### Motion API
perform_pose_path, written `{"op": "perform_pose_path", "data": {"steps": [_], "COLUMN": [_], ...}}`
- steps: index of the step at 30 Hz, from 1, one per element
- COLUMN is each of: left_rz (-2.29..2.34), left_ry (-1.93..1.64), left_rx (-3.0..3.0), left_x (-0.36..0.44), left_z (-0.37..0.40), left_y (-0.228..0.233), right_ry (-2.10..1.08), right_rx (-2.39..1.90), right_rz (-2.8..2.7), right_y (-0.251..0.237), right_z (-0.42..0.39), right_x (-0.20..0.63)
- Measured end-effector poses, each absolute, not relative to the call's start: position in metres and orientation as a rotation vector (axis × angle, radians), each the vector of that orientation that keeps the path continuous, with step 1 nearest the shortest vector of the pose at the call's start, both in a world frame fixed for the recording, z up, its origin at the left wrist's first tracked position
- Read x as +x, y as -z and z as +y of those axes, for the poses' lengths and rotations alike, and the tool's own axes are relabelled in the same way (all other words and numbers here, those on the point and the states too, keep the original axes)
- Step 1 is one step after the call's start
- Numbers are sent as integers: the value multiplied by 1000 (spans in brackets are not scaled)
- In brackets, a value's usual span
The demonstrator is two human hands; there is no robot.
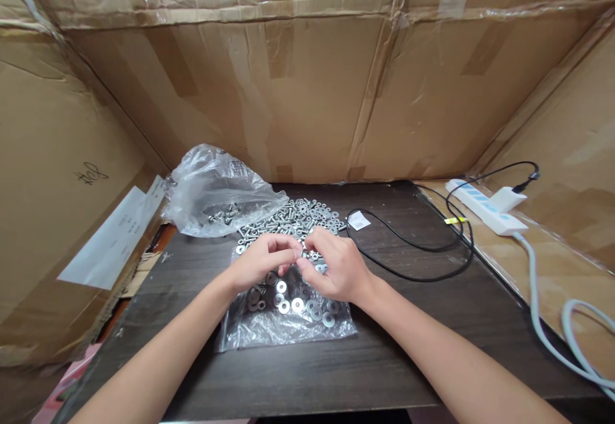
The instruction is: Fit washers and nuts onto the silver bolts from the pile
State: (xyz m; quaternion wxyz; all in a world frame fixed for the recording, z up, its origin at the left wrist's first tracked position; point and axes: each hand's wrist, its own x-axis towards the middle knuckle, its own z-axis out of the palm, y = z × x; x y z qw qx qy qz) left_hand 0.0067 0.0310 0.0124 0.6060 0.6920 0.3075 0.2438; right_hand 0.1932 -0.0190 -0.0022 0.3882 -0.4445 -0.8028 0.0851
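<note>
My left hand (264,260) and my right hand (339,267) meet over a pile of hardware, fingertips pinched together. Between them sits a small metal fastener (303,255), mostly covered by the fingers, so its exact kind is unclear. Beyond the hands spreads a heap of silvery bolts, nuts and washers (293,216). Beneath my wrists lies a flat clear plastic bag (288,334), with several loose washers (298,306) on or in it. Behind my left hand, a larger crumpled clear bag (211,180) holds more small metal parts.
The dark wooden table (398,353) is walled by cardboard (312,104). A black cable (413,278) loops on the right beside a small white label (359,220). A white power strip (485,209) with a plugged-in adapter stands at the right. A paper sheet (113,235) hangs left.
</note>
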Motion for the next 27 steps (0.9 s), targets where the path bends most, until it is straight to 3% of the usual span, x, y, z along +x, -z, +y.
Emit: {"op": "perform_pose_path", "data": {"steps": [5,8,16,27], "left_rz": [740,801,608,503], "left_ry": [-684,-901,-1169,-1193], "left_rx": [1698,1875,2685,2980], "left_x": [12,16,9,9], "left_z": [26,21,23,21], "left_y": [-10,-5,4,-2], "right_ry": [-207,-369,-1526,-1638], "right_rx": [-1187,-1200,-1297,-1223], "right_rz": [-2076,-1966,-1271,-1199], "right_y": [1,4,13,15], "right_z": [-20,-18,-9,-8], "right_x": [195,192,178,181]}}
